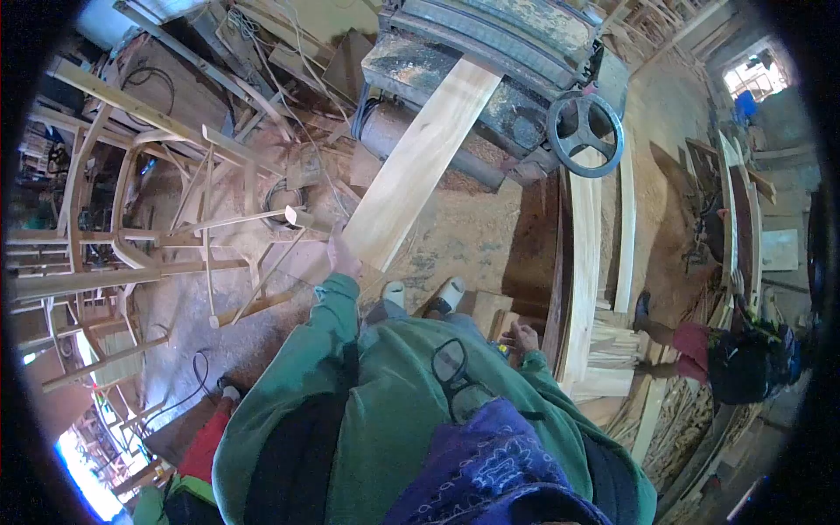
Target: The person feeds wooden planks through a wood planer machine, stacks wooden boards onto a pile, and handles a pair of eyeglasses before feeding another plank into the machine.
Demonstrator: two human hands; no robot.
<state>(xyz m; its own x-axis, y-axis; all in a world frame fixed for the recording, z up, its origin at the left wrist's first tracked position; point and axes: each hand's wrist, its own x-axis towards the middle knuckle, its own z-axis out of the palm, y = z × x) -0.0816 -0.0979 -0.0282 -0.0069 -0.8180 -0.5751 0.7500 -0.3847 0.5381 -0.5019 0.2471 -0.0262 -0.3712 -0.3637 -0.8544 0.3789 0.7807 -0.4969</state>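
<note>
A wide pale board (420,166) slopes from the planing machine (490,61) toward me, its far end at the machine's bed. My left hand (343,255) is at the near left corner of this board, closed on its edge, with the fingers partly hidden. My right hand (522,336) hangs beside my body near the stacked boards, its fingers apart and holding nothing. A round handwheel (585,134) sits on the right side of the machine.
Wooden chair frames (131,201) crowd the left side. Long boards (581,271) lie on the right by a pile of thin offcuts (612,341). One person (744,359) is at the far right, another (206,446) at the lower left. Cables hang at the upper left.
</note>
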